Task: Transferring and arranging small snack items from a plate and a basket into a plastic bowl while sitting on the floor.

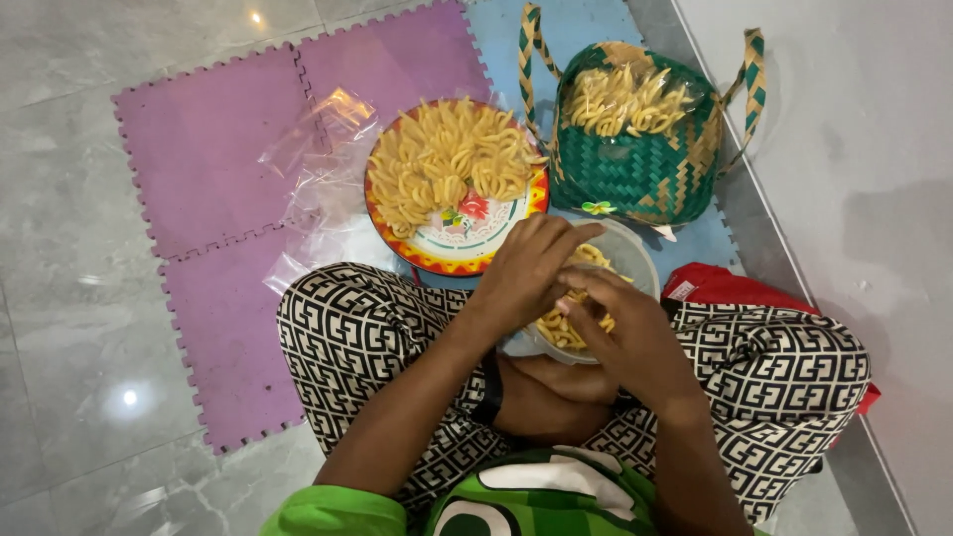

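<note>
A clear round plastic container (635,260) partly filled with yellow snack sticks (561,329) rests on my crossed legs. My left hand (531,266) reaches over its rim, fingers bunched above the sticks. My right hand (623,333) is at the container's near side, fingers curled over the sticks. Whether either hand pinches a stick is hidden. A round patterned tray (467,243) piled with more yellow sticks (447,159) lies just beyond the container.
A green woven basket (635,174) with striped handles holds a clear bag of the same sticks (625,99). Clear plastic sheets (318,169) lie left of the tray. Purple and blue foam mats (213,149) cover the grey tile floor. A red object (730,286) sits by my right knee.
</note>
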